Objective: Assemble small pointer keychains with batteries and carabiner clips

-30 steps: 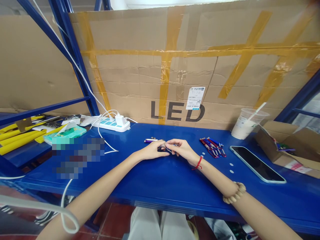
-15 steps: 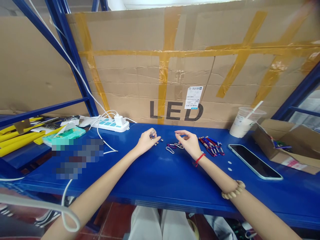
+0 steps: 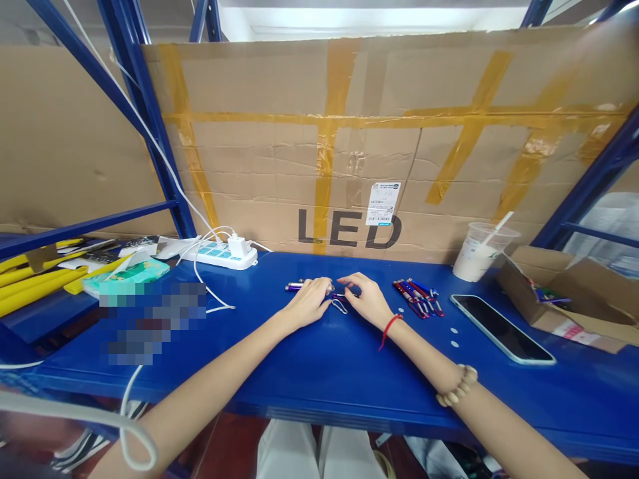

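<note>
My left hand (image 3: 310, 301) rests on the blue shelf (image 3: 319, 372), fingers curled over small parts beside a purple mini flashlight (image 3: 293, 287). My right hand (image 3: 366, 298) lies close to it, fingertips touching a purple clip. A silver carabiner (image 3: 340, 307) lies on the shelf between the two hands. What the left fingers cover is hidden. A bunch of red and blue mini flashlights (image 3: 417, 295) lies just right of my right hand.
A phone (image 3: 500, 327) lies face up at the right, beside an open cardboard box (image 3: 564, 296) and a plastic cup with a straw (image 3: 478, 251). A white power strip (image 3: 222, 251) with cables sits at the back left. Taped cardboard marked LED (image 3: 349, 140) forms the back wall.
Both hands were apart half a second ago, with the small parts and carabiners in view. Now they have come back together over those parts at the middle of the shelf.
</note>
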Tool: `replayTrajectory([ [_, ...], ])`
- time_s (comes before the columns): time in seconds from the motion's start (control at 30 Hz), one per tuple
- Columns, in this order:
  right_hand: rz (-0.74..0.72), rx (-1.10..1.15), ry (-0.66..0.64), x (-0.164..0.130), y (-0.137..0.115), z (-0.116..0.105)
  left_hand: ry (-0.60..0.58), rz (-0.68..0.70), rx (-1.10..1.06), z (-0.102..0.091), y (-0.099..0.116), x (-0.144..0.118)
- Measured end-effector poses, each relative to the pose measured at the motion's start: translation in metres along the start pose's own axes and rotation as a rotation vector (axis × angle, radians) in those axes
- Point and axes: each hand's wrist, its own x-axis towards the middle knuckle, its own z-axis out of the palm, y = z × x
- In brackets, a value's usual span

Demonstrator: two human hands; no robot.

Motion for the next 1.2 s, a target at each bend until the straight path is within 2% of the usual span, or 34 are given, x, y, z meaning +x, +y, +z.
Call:
replayTrajectory([
  [0.2,0.026,-0.018,0.029,-0.001,0.001,0.000,-0.062,-0.006,0.077,-0.005,-0.005,0.003],
  [0.4,0.053,-0.017,0.025,0.000,-0.001,0.000,-0.036,0.052,0.015,-0.006,-0.007,0.003],
  [0.57,0.046,-0.007,0.005,0.000,-0.004,0.000,-0.024,0.011,-0.077,-0.006,-0.007,0.002],
  [0.67,0.038,0.010,-0.004,0.001,-0.004,0.001,0.047,-0.022,-0.157,-0.007,-0.005,0.003],
  [0.83,0.095,0.159,0.011,0.002,-0.006,0.002,0.228,-0.165,-0.455,-0.013,0.008,0.003],
  [1.03,0.401,0.577,-0.071,0.004,-0.017,-0.002,0.321,-0.333,-0.919,-0.019,0.018,0.004],
  [1.2,0.544,0.765,-0.156,0.004,-0.027,-0.006,0.338,-0.477,-1.172,-0.022,0.020,0.005],
])
